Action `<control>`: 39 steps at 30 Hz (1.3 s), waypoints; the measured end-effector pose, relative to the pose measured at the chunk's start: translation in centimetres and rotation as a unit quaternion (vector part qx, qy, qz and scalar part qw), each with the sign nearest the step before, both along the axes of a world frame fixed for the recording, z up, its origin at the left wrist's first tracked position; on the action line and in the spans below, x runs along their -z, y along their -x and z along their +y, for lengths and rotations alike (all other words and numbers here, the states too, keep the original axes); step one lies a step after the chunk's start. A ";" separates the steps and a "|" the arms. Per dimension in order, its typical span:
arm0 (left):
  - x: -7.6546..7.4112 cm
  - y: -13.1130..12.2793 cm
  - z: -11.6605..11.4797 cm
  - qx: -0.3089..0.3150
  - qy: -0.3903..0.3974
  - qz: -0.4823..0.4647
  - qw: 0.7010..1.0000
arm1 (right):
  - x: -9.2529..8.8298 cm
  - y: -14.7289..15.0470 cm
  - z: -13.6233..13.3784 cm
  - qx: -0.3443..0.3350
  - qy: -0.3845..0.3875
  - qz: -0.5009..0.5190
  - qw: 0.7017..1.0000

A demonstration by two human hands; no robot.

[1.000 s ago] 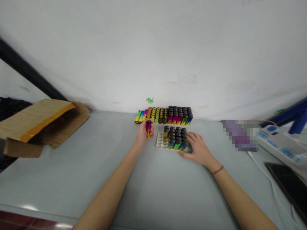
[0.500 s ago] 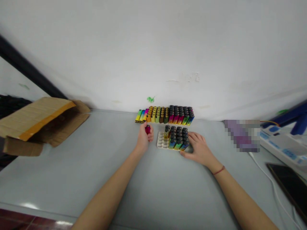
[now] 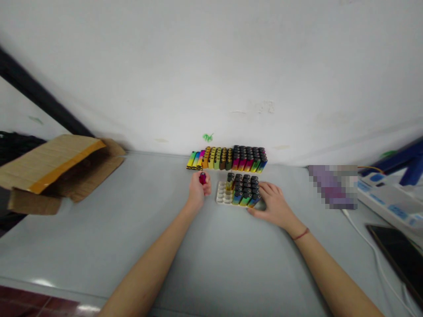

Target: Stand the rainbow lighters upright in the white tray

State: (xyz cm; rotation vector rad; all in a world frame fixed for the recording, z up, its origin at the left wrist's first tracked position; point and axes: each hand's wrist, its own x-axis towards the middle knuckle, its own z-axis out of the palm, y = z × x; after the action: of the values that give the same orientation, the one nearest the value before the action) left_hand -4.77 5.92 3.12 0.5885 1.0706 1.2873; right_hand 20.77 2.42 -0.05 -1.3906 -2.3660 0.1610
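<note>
A magenta lighter is gripped in my left hand, its top showing above the curled fingers. Just to the right lies a white tray with round holes. Black-topped lighters with blue, green and yellow bodies stand upright in it, while several holes on its left side are bare. My right hand rests at the tray's right edge, thumb and fingers spread apart around its corner. It holds no lighter. Behind the tray stands a block of upright lighters, black-topped on the right and yellow to brown on the left.
A few rainbow-coloured lighters lie at the block's left end, near the wall. An opened cardboard box sits at the far left. On the right are a power strip, a white cable and a dark phone.
The lighter in my left hand has shifted very slightly left and is tilted a little differently. My right hand stays by the tray.
</note>
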 end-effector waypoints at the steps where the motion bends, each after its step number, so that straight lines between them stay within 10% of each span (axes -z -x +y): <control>1: 0.0 0.0 0.0 -0.001 -0.003 -0.002 1.000 | 0.0 0.0 0.0 0.000 0.001 0.000 1.000; 24: -0.6 -0.1 -0.2 -0.045 0.019 -0.057 0.997 | -0.1 0.0 0.0 -0.002 -0.004 0.006 1.000; 39: 0.2 -0.3 -0.1 0.062 -0.116 0.000 0.991 | 0.3 -0.3 0.8 -0.052 0.018 0.073 0.996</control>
State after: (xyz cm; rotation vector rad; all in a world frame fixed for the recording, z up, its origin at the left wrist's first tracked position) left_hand -4.43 5.78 2.96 0.8178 0.8741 1.3107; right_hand 21.09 3.25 -0.34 -1.2277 -2.3256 0.3244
